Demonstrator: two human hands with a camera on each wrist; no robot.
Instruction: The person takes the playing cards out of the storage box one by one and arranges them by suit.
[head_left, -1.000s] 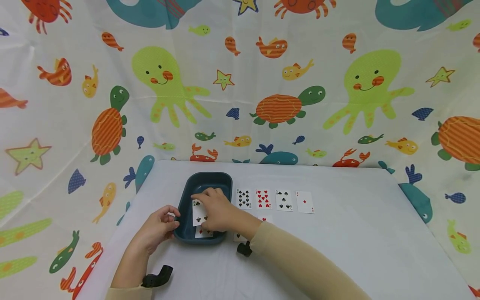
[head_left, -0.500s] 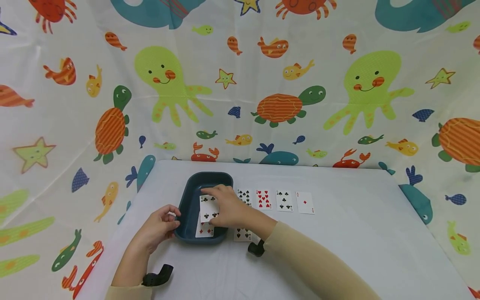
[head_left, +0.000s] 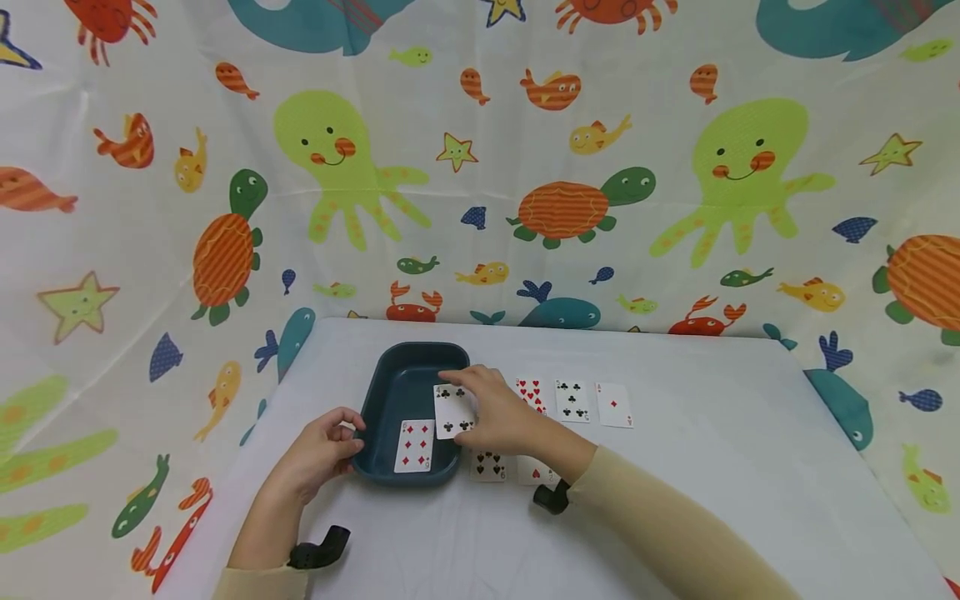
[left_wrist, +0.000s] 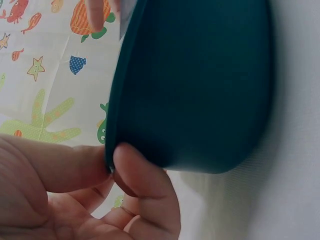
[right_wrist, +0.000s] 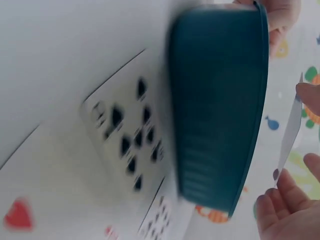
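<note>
My left hand (head_left: 321, 452) pinches the left rim of a dark blue-green tray (head_left: 405, 375) between thumb and fingers; the left wrist view shows this grip closely. Inside the tray lies a six of diamonds (head_left: 415, 447), face up. A clubs playing card (head_left: 452, 410) is pinched by its edges in my right hand (head_left: 504, 412), above the tray's right side. In the right wrist view this held card (right_wrist: 291, 131) appears nearly edge-on, raised past the tray's rim. Its lower right part is hidden by my fingers in the head view.
Right of the tray, a back row holds a hearts card (head_left: 530, 392), a clubs card (head_left: 572, 401) and an ace of diamonds (head_left: 615, 405). Nearer me lie a spades card (head_left: 489, 467) and a hearts card (head_left: 536, 472), partly under my right arm. A sea-animal cloth (head_left: 570, 167) hangs behind.
My right hand has carried the clubs card rightward from the tray's middle to its right side, uncovering the six of diamonds. The left hand keeps its hold on the rim.
</note>
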